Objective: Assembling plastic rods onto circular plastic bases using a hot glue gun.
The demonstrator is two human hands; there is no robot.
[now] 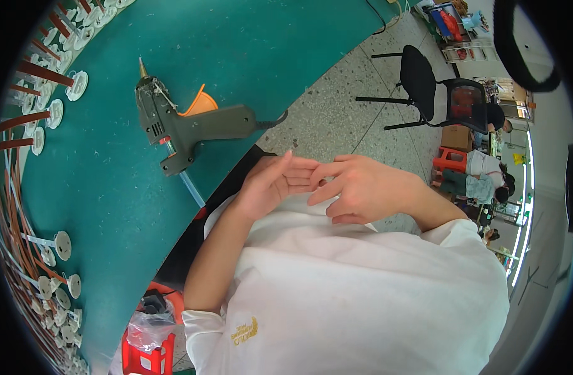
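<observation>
My left hand (273,185) is raised in front of my shirt, palm turned inward, its fingers stretched toward the right. Meeting its fingertips are the fingers of my right hand (356,186), which are bent and spread apart. I see nothing held in either hand, though the spot where the fingertips touch is partly hidden. Closest to my hands on the green table (249,53) lies a dark grey glue gun (196,125) with an orange trigger. Its nozzle points to the far side, and a translucent glue stick (191,189) sticks out of its back end.
Round white parts on brown stems (76,85) crowd the table's left side, with more white discs (62,245) and brown strips nearer. A red stool (150,361) bearing a plastic bag stands lower left. Black chairs (418,84) are at the right, with people seated beyond.
</observation>
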